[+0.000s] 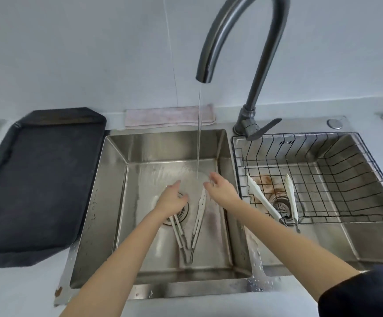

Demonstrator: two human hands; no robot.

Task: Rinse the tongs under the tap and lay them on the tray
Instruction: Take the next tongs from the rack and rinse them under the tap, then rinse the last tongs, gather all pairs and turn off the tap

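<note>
A pair of white-tipped metal tongs (198, 216) lies spread in a V on the floor of the left sink basin (117, 179). My left hand (172, 200) hovers palm down over the tongs' left arm and the drain, fingers apart, gripping nothing. Just right of the tongs' right tip, my right hand (220, 189) is open beside the water stream (199, 138) falling from the dark curved tap (238, 30). The dark tray (37, 179) rests on the counter left of the sink, with nothing on it.
A second pair of white tongs (263, 200) lies in the black wire basket (346, 161) set in the right basin. A folded pink cloth (170, 116) sits behind the left basin. The tap lever (266, 128) points right.
</note>
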